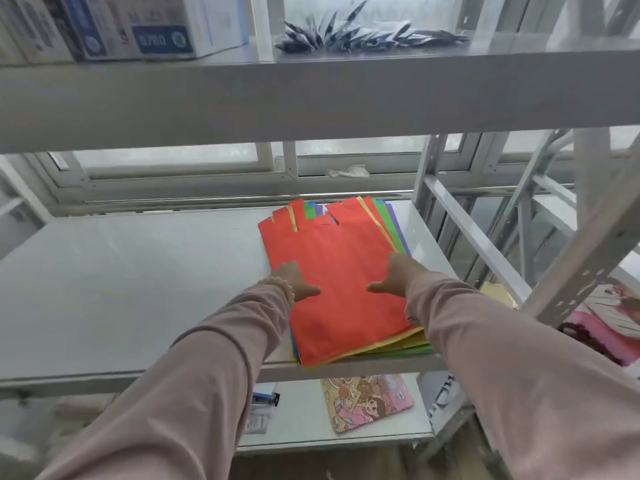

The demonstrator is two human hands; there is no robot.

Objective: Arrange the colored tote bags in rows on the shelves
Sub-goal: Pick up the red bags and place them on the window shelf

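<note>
A flat stack of colored tote bags (339, 271) lies on the right half of the middle shelf (121, 289), a red-orange bag on top. Yellow, green, blue and purple edges stick out beneath it. My left hand (294, 280) rests on the stack's left edge, thumb spread across the red bag. On the stack's right side my right hand (398, 275) lies with fingers pointing away and thumb pointing inward. Both hands press flat against the stack. Whether their fingers curl around the edges is hidden.
The upper shelf (311, 95) crosses just above, bearing white boxes (131, 26) and a pile of dark pens (367, 36). On the lower shelf lie a cartoon-printed bag (367, 401) and small packets (259, 410). A metal upright (588, 244) stands at right.
</note>
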